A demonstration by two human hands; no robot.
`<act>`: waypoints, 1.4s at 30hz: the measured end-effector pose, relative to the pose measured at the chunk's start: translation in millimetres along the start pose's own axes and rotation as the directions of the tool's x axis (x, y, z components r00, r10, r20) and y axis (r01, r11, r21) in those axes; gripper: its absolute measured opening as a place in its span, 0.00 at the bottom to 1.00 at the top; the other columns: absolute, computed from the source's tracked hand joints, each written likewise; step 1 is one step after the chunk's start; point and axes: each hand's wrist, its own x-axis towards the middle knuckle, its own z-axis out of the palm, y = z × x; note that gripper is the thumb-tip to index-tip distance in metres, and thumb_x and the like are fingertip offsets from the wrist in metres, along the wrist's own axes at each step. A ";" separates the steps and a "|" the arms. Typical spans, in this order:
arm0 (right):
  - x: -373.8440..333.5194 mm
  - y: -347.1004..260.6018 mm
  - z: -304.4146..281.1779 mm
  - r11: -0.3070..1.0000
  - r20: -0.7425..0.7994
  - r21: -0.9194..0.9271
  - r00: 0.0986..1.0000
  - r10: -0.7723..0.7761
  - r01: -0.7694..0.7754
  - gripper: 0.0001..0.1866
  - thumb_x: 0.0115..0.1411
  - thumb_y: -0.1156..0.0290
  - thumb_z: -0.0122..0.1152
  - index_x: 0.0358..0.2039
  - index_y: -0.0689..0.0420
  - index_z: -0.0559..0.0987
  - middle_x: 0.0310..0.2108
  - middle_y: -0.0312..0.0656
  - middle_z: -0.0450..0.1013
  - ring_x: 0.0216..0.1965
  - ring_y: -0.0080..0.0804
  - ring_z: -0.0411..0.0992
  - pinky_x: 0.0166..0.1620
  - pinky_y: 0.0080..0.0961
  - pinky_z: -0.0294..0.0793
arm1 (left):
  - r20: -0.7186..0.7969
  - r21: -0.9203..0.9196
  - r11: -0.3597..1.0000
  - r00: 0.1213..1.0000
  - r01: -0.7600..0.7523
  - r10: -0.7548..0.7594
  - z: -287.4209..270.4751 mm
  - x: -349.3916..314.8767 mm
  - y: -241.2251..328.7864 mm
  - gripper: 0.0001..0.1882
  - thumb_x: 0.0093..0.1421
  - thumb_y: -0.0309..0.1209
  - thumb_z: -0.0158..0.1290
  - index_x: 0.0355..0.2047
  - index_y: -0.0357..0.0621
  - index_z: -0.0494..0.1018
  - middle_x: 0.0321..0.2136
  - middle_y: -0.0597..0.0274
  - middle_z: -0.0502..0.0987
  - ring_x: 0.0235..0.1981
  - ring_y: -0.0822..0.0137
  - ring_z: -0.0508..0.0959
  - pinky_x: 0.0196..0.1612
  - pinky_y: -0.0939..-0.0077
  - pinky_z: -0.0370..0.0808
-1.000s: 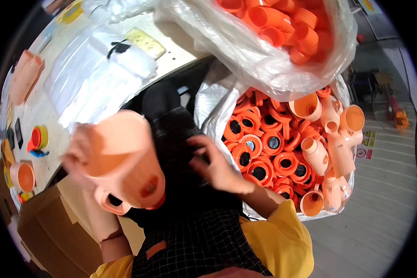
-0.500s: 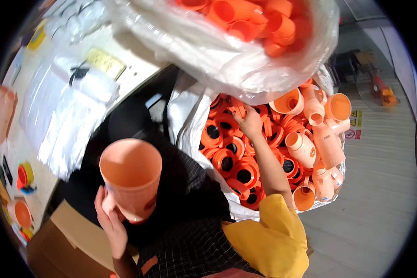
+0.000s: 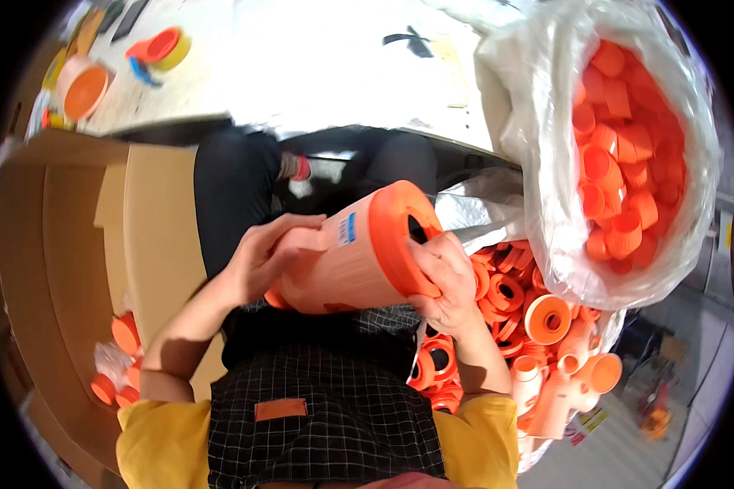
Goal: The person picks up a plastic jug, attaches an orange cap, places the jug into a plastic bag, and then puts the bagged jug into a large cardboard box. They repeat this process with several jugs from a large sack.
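A peach plastic jug (image 3: 326, 273) lies tilted on its side above my lap, its orange lid (image 3: 387, 232) facing right. My left hand (image 3: 261, 253) is closed round the handle of the jug. On the lid's rim my right hand (image 3: 448, 281) grips with thumb and fingers; a dark opening shows in the lid's middle. Below my right forearm is a sack of orange lids with black centres (image 3: 439, 359) and several peach jugs (image 3: 554, 399).
An open clear bag of small orange caps (image 3: 628, 155) stands at the right. To the left is a cardboard box (image 3: 167, 220) with orange-lidded items (image 3: 126, 334) inside. Across the far side runs a white table (image 3: 302, 73) with tape rolls (image 3: 167, 50) and an orange-lined peach jug (image 3: 86, 90).
My right hand has come out of the sack, and an orange lid now sits on the jug, which has turned from upright to sideways. My view has swung left.
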 end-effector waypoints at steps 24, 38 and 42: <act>81.1 54.3 -12.5 0.856 0.086 0.400 0.943 0.322 -0.329 0.54 0.67 0.25 0.25 0.66 0.64 0.70 0.63 0.53 0.72 0.64 0.42 0.69 0.67 0.41 0.62 | -0.025 0.339 0.938 0.996 -0.069 0.082 26.4 -19.6 15.9 0.25 0.62 0.28 0.59 0.60 0.38 0.70 0.63 0.44 0.72 0.50 0.44 0.81 0.51 0.61 0.80; 67.5 47.4 6.6 0.775 0.276 0.469 0.904 0.327 -0.424 0.21 0.74 0.66 0.43 0.46 0.68 0.81 0.38 0.51 0.81 0.40 0.43 0.80 0.49 0.34 0.77 | -0.217 0.721 0.640 0.791 -0.265 0.572 -34.4 213.9 -18.6 0.08 0.57 0.26 0.62 0.37 0.38 0.77 0.32 0.53 0.77 0.36 0.47 0.76 0.44 0.59 0.74; 73.3 58.2 6.9 0.624 0.325 0.569 0.843 0.429 -0.536 0.15 0.73 0.71 0.48 0.45 0.68 0.81 0.36 0.48 0.81 0.39 0.37 0.80 0.47 0.29 0.78 | -0.445 0.594 0.776 0.891 0.214 0.095 -50.7 251.3 -56.8 0.11 0.64 0.31 0.55 0.28 0.38 0.80 0.33 0.46 0.82 0.37 0.45 0.79 0.46 0.58 0.75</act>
